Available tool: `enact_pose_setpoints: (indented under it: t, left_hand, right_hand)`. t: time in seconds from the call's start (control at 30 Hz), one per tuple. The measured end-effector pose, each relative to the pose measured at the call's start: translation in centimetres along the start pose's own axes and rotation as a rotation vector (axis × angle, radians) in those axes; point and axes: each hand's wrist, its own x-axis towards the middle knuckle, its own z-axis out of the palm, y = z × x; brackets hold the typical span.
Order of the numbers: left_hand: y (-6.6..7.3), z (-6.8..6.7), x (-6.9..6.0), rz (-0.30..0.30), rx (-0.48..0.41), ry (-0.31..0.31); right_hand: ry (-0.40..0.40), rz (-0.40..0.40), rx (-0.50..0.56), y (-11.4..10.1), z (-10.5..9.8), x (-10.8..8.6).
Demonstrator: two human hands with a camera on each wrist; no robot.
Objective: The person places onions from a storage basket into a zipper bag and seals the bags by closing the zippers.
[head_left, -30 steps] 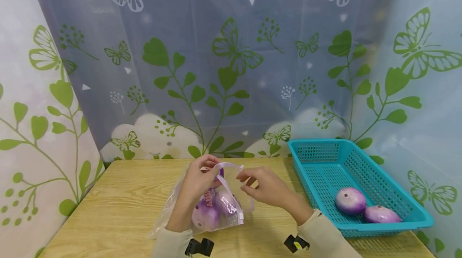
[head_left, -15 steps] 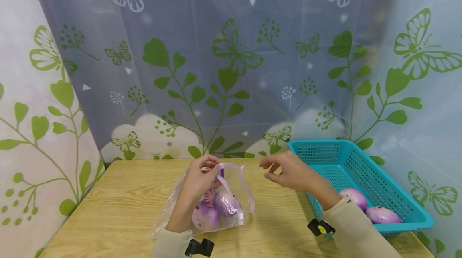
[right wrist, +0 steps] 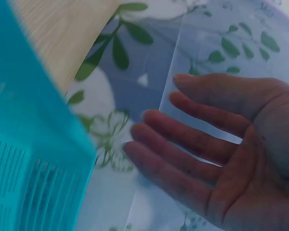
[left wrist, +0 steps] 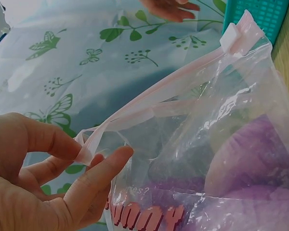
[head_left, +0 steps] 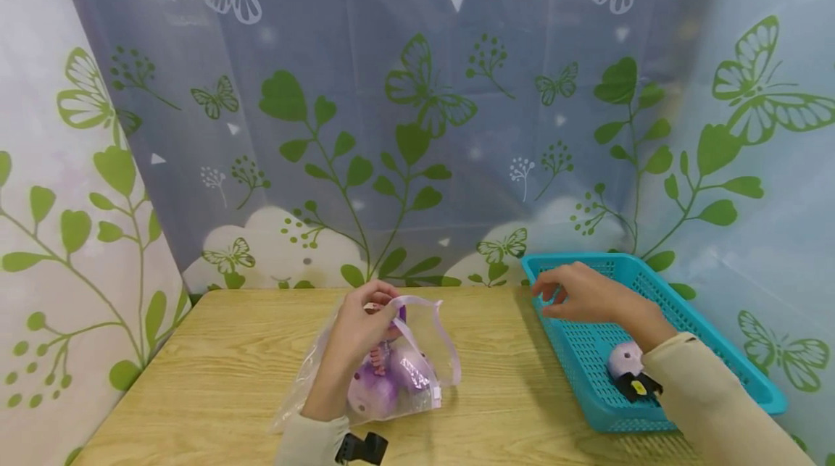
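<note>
My left hand (head_left: 355, 328) pinches the edge of a clear zip bag (head_left: 450, 361) near its mouth. In the left wrist view the pale pink zip strip (left wrist: 164, 79) gapes apart, with a white slider (left wrist: 230, 37) at its far end. Purple-and-white onions (head_left: 372, 393) lie inside the bag. My right hand (head_left: 587, 296) hovers above the left part of a turquoise basket (head_left: 587, 357), holding nothing, fingers loosely bent. An onion (head_left: 624, 357) shows in the basket beneath the right wrist; the sleeve hides the rest of that corner.
The basket stands at the right side of a wooden table (head_left: 215, 357), its near corner close to the table's front right. Patterned cloth (head_left: 417, 183) with butterflies and leaves hangs behind and on both sides. Each wrist wears a black camera mount (head_left: 361, 446).
My right hand has left the bag's mouth and moved right, over the basket. The left hand stays put with its hold on the bag, whose mouth hangs open.
</note>
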Motion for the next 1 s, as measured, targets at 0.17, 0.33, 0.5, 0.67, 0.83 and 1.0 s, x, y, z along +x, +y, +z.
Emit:
enact_pose_setpoints:
  t: [0.17,0.33,0.5,0.67,0.83,1.0]
  left_hand:
    - [0.1,0.0,0.1,0.004,-0.006,0.003]
    - [0.1,0.0,0.0,0.01,-0.003,0.003]
    - [0.1,-0.1,-0.1,0.007,0.004,0.002]
    - [0.1,-0.1,-0.1,0.007,0.014,0.003]
    - [0.1,-0.1,-0.1,0.008,0.023,0.002]
    - [0.1,-0.1,-0.2,0.014,0.023,0.0]
  right_hand:
    - [-0.096,0.056,-0.001,2.5,-0.6,-1.6]
    - [-0.172,0.139,0.053,4.8,-0.5,-2.7]
    - [-0.214,0.241,0.09,6.8,-0.4,-3.3]
    - [-0.248,0.322,0.116,8.4,-0.4,-3.8]
    - [-0.26,0.415,0.117,9.9,-0.1,-4.2]
    - [-0.285,0.51,0.145,11.2,0.3,-4.5]
